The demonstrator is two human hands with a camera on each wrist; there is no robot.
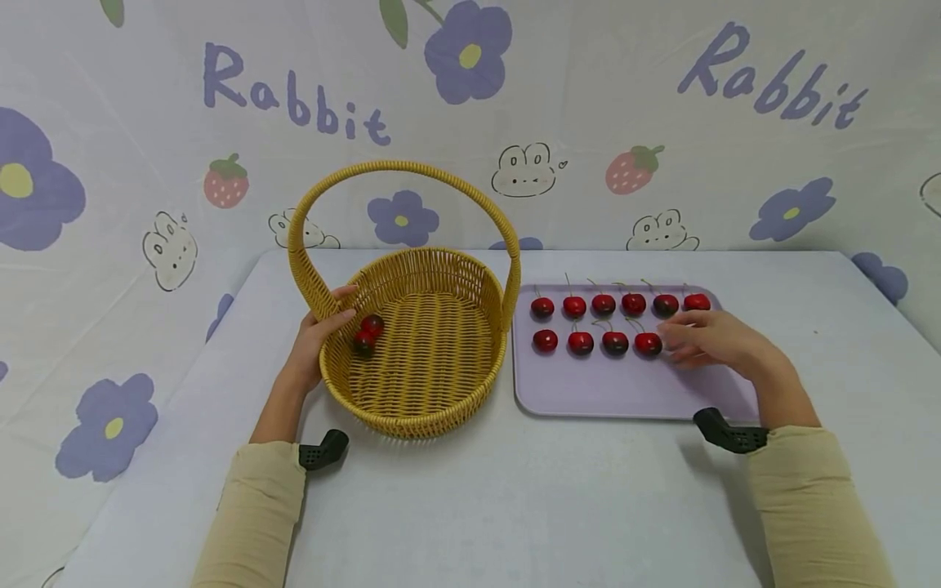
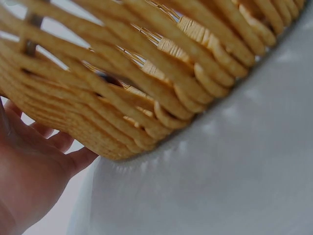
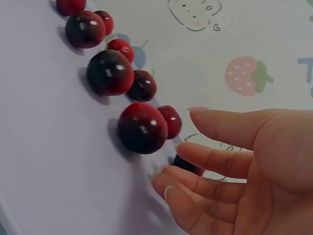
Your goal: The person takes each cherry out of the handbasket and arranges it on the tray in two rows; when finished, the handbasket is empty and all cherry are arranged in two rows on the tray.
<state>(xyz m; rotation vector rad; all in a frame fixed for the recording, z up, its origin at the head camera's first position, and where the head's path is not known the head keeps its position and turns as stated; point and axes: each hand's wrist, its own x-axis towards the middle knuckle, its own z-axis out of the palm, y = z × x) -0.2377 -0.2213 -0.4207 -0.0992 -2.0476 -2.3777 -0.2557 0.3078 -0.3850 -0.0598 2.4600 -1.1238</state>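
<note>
A yellow wicker basket with a tall arched handle stands on the table, with two dark red cherries lying inside at its left. My left hand grips the basket's left side at the foot of the handle, thumb over the rim; in the left wrist view the woven wall hides part of the fingers. On a lilac tray lie several stemmed cherries in two rows. My right hand hovers over the tray's right part, beside the front row's last cherry, fingers apart and holding nothing.
Both stand on a white-covered table, the tray right of the basket. Behind is a patterned cloth with flowers, rabbits and strawberries. Black wrist mounts sit at both sleeve cuffs.
</note>
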